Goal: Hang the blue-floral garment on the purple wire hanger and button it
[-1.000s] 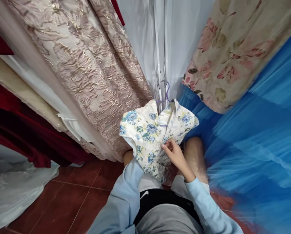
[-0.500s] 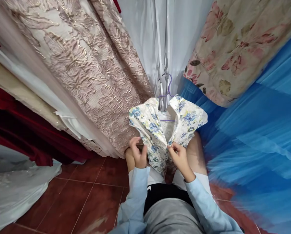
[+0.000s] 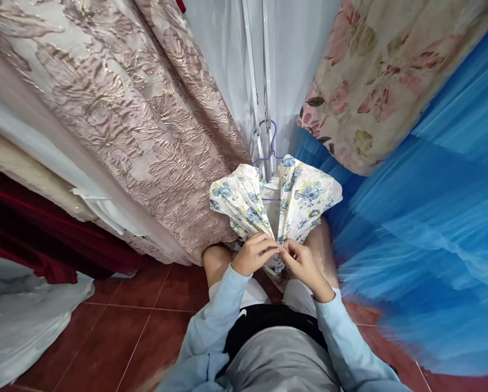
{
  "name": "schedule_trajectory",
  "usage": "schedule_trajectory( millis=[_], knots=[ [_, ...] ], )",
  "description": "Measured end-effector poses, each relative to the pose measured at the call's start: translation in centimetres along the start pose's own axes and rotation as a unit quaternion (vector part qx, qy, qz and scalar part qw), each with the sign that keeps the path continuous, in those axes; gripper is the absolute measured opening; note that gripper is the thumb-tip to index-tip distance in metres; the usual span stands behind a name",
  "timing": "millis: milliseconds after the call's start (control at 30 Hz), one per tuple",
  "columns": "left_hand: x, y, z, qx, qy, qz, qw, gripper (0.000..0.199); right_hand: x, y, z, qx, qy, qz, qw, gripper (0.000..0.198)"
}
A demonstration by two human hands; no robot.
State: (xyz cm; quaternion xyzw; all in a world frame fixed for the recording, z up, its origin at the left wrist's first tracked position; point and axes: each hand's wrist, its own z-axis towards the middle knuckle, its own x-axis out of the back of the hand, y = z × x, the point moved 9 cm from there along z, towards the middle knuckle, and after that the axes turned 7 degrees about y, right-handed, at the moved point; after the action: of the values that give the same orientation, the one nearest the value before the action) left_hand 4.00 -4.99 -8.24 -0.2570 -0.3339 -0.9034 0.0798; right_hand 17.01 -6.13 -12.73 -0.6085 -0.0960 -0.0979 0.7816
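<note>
In front of my lap hangs a white blouse [image 3: 307, 193] with blue flowers, its neckline open in a V. A thin purple hanger [image 3: 274, 142] carries it by the shoulders, hooked at a white metal rack pole [image 3: 267, 87]. My left hand [image 3: 254, 253] pinches the cloth at the base of the V. Fingertips almost touching it, my right hand [image 3: 303, 264] pinches the other front edge at the same spot. Whatever small fastening lies between the fingers is hidden. The lower part of the blouse falls behind both hands.
A pink brocade garment [image 3: 146, 125] hangs on the left, beside dark red cloth [image 3: 27, 228]. On the right are a cream floral garment [image 3: 374, 81] and blue tulle [image 3: 424, 218]. White fabric [image 3: 219, 49] hangs behind the pole. Red tiles [image 3: 133, 321] cover the floor.
My left hand has come in from the blouse's left side to the middle and closed on the cloth beside my right hand. The right hand keeps its pinch. The view has shifted slightly.
</note>
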Motion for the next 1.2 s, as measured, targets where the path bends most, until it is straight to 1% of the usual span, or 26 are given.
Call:
schedule_trajectory(
  millis=[67, 167, 267, 333, 400, 500, 600, 667, 700, 733, 800, 833, 867, 933, 1000, 1100, 1200],
  knots=[
    [-0.1, 0.3, 0.2, -0.026, 0.008, 0.003, 1.0, 0.014, 0.1, 0.0, 0.0, -0.003, 0.0, 0.01, 1.0, 0.032],
    [-0.5, 0.8, 0.4, -0.051, 0.042, 0.026, 0.997, 0.014, 0.3, 0.1, 0.2, -0.007, 0.016, 0.029, 0.999, 0.034],
    [-0.5, 0.8, 1.1, -0.05, 0.099, 0.071, 0.991, 0.013, 0.5, 0.1, 0.3, 0.002, 0.028, 0.031, 0.999, 0.032],
    [0.4, 0.3, 2.4, -0.039, 0.152, 0.093, 0.983, 0.013, 0.6, 0.0, 0.3, 0.01, 0.027, 0.016, 0.999, 0.031],
    [2.1, -0.7, 4.5, -0.022, 0.214, 0.109, 0.97, 0.015, 0.4, -0.1, 0.2, 0.013, 0.016, -0.002, 1.0, 0.03],
    [5.2, -2.1, 9.3, -0.013, 0.292, 0.147, 0.945, 0.02, 0.1, -0.2, -0.2, 0.018, 0.0, -0.013, 1.0, 0.03],
    [7.5, -2.4, 14.5, -0.03, 0.322, 0.192, 0.927, 0.026, 0.1, 0.0, -0.6, 0.019, 0.002, -0.016, 1.0, 0.028],
    [8.2, -2.1, 17.0, -0.037, 0.318, 0.214, 0.923, 0.028, 0.1, 0.3, -0.8, 0.016, -0.004, -0.019, 1.0, 0.028],
    [8.4, -1.9, 17.8, -0.041, 0.305, 0.217, 0.926, 0.028, 0.0, 0.4, -0.9, 0.014, -0.017, -0.02, 1.0, 0.028],
    [8.4, -1.6, 18.3, -0.047, 0.285, 0.213, 0.933, 0.027, -0.1, 0.6, -0.9, 0.011, -0.033, -0.019, 0.999, 0.028],
    [8.1, -1.0, 18.3, -0.062, 0.235, 0.194, 0.95, 0.026, -0.1, 0.4, -0.5, 0.005, -0.057, -0.015, 0.998, 0.03],
    [7.9, -0.7, 18.0, -0.072, 0.214, 0.184, 0.957, 0.025, 0.2, 0.0, 0.1, 0.004, -0.049, -0.01, 0.999, 0.031],
    [7.8, -0.4, 17.5, -0.081, 0.198, 0.176, 0.961, 0.025, 0.8, -0.6, 1.0, 0.005, -0.028, -0.002, 1.0, 0.033],
    [7.7, 0.1, 16.3, -0.099, 0.189, 0.162, 0.963, 0.022, 2.2, -2.7, 3.4, 0.023, 0.033, 0.021, 0.999, 0.034],
    [7.6, 0.3, 15.3, -0.11, 0.183, 0.147, 0.966, 0.02, 3.0, -5.3, 6.3, 0.056, 0.073, 0.05, 0.994, 0.034],
    [6.8, 0.3, 14.5, -0.117, 0.138, 0.126, 0.975, 0.016, 3.1, -8.2, 10.5, 0.091, 0.097, 0.079, 0.988, 0.036],
    [6.2, 0.5, 14.1, -0.13, 0.088, 0.117, 0.981, 0.016, 2.7, -9.0, 13.0, 0.099, 0.111, 0.093, 0.985, 0.036]
  ],
)
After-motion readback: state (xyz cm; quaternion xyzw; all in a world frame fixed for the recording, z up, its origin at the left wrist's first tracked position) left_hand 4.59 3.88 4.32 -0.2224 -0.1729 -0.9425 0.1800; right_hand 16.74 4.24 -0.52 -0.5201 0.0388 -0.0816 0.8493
